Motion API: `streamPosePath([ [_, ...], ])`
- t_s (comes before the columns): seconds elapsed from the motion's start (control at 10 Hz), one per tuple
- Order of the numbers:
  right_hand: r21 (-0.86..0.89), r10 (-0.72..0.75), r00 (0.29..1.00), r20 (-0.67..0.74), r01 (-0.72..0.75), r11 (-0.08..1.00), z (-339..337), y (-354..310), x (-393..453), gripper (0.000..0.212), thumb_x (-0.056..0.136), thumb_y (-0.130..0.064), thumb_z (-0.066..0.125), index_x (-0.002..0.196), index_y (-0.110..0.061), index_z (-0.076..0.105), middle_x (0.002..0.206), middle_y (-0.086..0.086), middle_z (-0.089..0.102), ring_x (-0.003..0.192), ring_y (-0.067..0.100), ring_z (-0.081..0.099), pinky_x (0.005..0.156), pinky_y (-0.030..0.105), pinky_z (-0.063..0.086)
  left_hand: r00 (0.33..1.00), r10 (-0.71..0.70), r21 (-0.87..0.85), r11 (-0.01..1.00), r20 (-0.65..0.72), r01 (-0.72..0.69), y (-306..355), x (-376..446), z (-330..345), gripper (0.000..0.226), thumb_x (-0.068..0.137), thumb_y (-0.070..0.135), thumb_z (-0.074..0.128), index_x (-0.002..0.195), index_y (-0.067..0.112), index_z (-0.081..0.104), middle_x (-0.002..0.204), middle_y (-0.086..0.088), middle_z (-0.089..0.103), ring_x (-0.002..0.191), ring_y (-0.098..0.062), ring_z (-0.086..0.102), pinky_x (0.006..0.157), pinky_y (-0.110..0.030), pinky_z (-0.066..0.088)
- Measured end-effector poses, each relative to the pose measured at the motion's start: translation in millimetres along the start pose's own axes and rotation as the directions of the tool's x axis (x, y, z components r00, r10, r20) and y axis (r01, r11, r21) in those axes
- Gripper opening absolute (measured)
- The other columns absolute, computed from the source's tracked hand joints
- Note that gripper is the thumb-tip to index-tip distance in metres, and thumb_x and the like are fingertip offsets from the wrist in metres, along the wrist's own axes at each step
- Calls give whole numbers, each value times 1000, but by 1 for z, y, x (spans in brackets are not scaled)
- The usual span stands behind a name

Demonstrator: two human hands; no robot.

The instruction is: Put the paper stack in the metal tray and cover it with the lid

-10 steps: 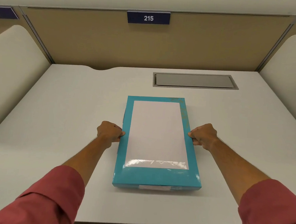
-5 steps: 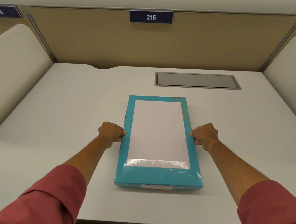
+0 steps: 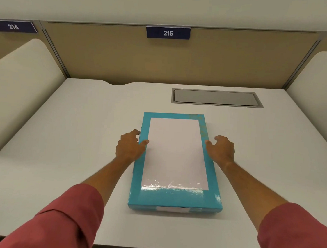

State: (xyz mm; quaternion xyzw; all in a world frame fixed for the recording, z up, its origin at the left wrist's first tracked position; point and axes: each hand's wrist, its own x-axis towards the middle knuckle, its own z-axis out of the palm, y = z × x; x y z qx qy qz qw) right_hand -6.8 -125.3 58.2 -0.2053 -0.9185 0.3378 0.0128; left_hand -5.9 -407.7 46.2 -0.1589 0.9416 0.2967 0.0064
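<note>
One teal-wrapped, rectangular ream of white paper, flat at the middle of the white tabletop, long axis running straight away from the body, short end nearest. Directly between the hands, one at each long side, about midway along. Left hand at the left edge, thumb tip laid on the teal border, fingers loosely curled beside the side wall; grip apart, not clamped. Right hand just beside the right edge, thumb tip touching or nearly touching the wrap, fingers curled and spread; grip likewise apart. Neither hand nearer: evenly set, so probably a two-handed lift from the sides once both grips close.

One grey metal flap set flush in the tabletop at far right, well beyond the ream's far end; perhaps the tray's lid, not certain, and no open tray in view. Two number plates on the tan back panel: 215 and 214. Two red sleeves, left and right.
</note>
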Motion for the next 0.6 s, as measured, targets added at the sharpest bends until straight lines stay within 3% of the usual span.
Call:
streamPosePath([
  [0.1,-1,-103,994,-32,103,995,-1,-14,-2,60,91,-39,60,137,-2,47,139,17,52,127,34,49,100,41,44,988,155,55,987,-26,-153,17,-5,0,66,86,53,58,140,18,44,135,-10,55,123,-29,53,100,-45,45],
  [0.2,-165,-331,942,-64,317,934,-2,-32,0,73,90,-51,54,147,-9,35,156,13,33,144,32,31,113,44,30,943,332,190,928,-37,-320,47,-9,-6,76,91,57,44,152,19,20,158,-10,28,144,-29,27,115,-43,26],
  [0.3,-280,-486,864,-131,438,854,-6,-47,1,76,88,-53,50,147,-8,36,157,14,31,145,33,28,116,45,26,900,431,279,874,-65,-398,65,-6,-15,79,92,58,38,154,19,7,164,-8,10,150,-27,10,120,-41,12],
  [0.4,-394,-663,714,-223,556,732,-18,-69,-1,81,84,-54,50,146,-5,37,155,19,34,144,36,31,115,49,27,799,580,386,782,-162,-489,86,0,-30,83,92,61,33,154,16,2,164,-9,0,151,-28,0,121,-41,3],
  [0.6,-469,-735,620,-274,581,665,-44,-101,0,86,86,-58,44,152,-7,23,160,18,22,148,35,19,120,52,16,701,651,440,741,-291,-506,118,2,-61,86,91,62,29,155,12,2,164,-12,-1,151,-29,-4,122,-45,2],
])
